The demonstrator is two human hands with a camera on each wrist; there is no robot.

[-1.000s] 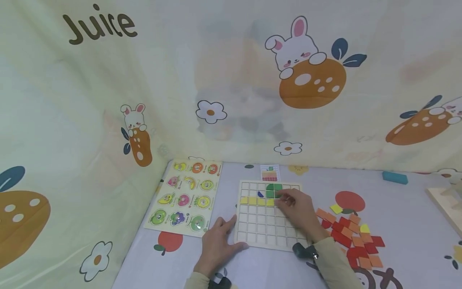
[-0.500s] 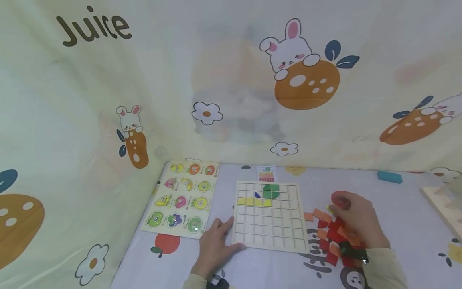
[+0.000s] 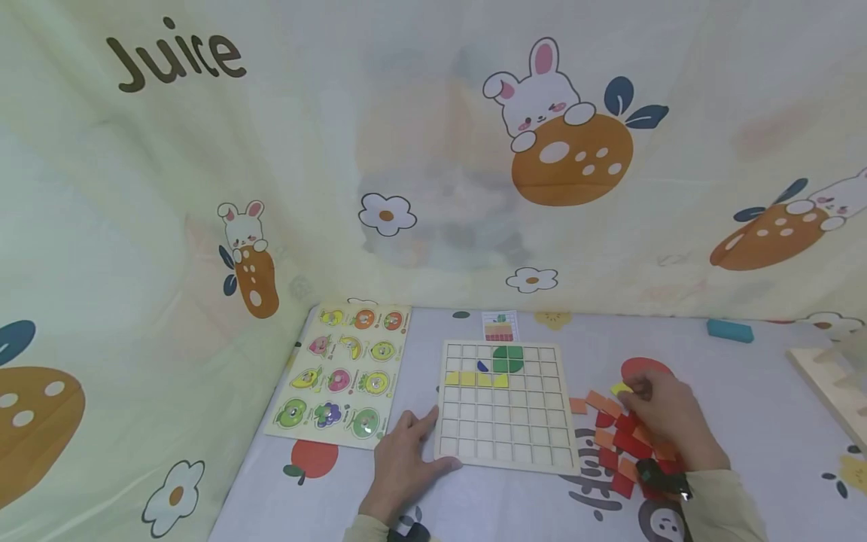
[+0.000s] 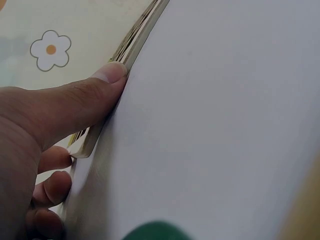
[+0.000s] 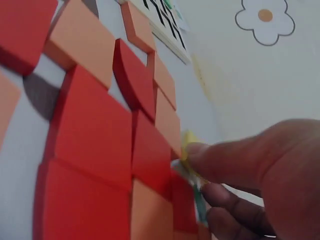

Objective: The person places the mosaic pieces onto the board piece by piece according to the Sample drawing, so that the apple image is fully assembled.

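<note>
In the head view, my left hand (image 3: 404, 461) braces the near left corner of a pale wooden grid board (image 3: 504, 452). Its thumb lies along the front edge and its index finger reaches the left side; the left wrist view shows the thumb (image 4: 85, 100) against that edge. On the board sit a row of yellow tiles (image 3: 468, 379), several green tiles (image 3: 508, 360) and a small blue piece (image 3: 482, 366). My right hand (image 3: 667, 414) is over a pile of red and orange tiles (image 3: 630, 443), pinching a yellow tile (image 5: 188, 145) between thumb and fingertips.
A small pattern card (image 3: 500, 326) lies behind the board. To the left is a fruit puzzle board (image 3: 339, 373). At the right are a teal block (image 3: 730, 331) and a pale wooden piece (image 3: 819, 384). A printed cloth wall (image 3: 433, 150) rises behind the table.
My right hand has left the board and moved right to the tile pile, where it now pinches a yellow tile. My left hand has stayed at the board's corner.
</note>
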